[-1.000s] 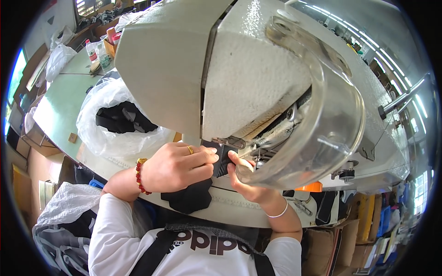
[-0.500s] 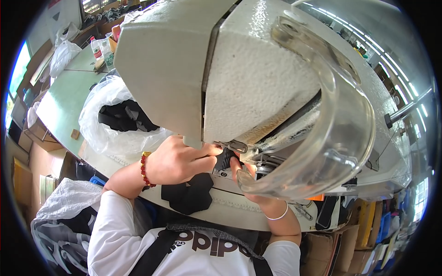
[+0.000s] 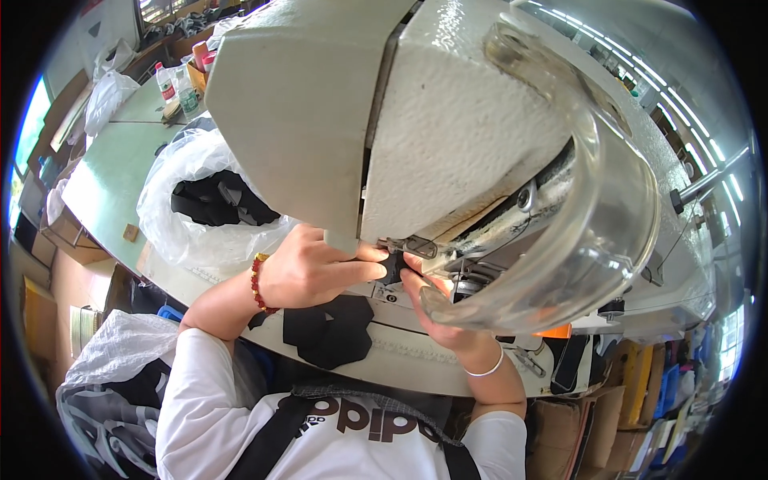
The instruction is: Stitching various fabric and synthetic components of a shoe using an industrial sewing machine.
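Feeding a small black fabric piece (image 3: pixel 391 268) under the cream industrial sewing machine head (image 3: pixel 448 136), the left hand (image 3: pixel 316 268) and right hand (image 3: pixel 436 308) pinch it between their fingertips at the needle, which calls for steady alignment next.

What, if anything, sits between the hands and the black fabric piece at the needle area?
Nothing visible does. The left hand and right hand both pinch the black fabric piece directly. The clear guard curves over the right hand, hiding part of it from this camera.

Pale green worktables (image 3: pixel 104 184) run leftward, cardboard boxes (image 3: pixel 68 236) below, ceiling strip lights (image 3: pixel 640 72) overhead.
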A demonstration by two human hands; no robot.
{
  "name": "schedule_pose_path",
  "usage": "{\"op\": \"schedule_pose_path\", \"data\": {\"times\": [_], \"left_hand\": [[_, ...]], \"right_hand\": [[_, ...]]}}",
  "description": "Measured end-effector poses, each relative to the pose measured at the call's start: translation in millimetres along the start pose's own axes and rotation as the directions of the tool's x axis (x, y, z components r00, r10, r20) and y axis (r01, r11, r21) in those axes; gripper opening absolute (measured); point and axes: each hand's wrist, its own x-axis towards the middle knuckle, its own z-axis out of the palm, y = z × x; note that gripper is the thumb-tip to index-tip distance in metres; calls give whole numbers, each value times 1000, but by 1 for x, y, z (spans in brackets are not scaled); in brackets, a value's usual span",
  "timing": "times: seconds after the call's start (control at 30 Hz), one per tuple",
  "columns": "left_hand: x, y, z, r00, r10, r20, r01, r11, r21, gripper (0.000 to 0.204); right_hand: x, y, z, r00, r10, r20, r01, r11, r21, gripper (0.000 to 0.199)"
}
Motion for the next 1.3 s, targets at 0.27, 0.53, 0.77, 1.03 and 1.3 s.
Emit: {"op": "schedule_pose_path", "data": {"times": [0.27,0.53,0.77,1.03,1.3], "left_hand": [[-16,-9,21,998,26,52,-24,998,-50,19],[-16,0,18,996,-88,20,88,996,3,20],[-16,-6,29,995,-36,-91,31,998,-55,21],[-18,-17,32,979,199,-41,-195,978,76,14],[-22,-18,44,970,155,-186,-166,985,-47,15]], "right_hand": [[-7,-2,17,980,178,-88,-157,966,205,37],[-5,6,10,945,-163,283,326,447,-833,58],[-11,5,3,846,-166,506,517,28,-855,54],[-1,-3,7,988,-148,41,149,869,-473,46],[8,-11,9,980,58,-192,-56,998,17,37]]}}
